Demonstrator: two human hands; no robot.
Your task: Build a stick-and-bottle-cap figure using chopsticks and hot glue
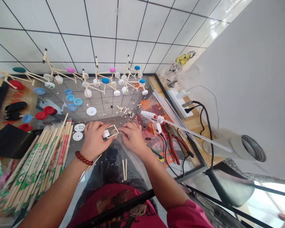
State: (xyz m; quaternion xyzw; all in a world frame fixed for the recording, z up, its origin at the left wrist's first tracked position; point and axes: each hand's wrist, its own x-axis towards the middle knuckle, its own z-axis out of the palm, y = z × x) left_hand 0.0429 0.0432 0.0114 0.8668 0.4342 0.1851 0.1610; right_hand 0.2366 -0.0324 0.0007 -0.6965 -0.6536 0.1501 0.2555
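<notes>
Your surface is busy, friend. Biggest pile: wrapped wooden sticks, well left of the glue gun, green and red wrapper print too small to read. Left of that gun too, your left hand grips the stick frame, and your right hand pinches its corner. Farther left, a lettered white cap, illegible.

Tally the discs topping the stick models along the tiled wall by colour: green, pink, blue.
Green disc: 1
Pink discs: 2
Blue discs: 3
Total: 6
</notes>
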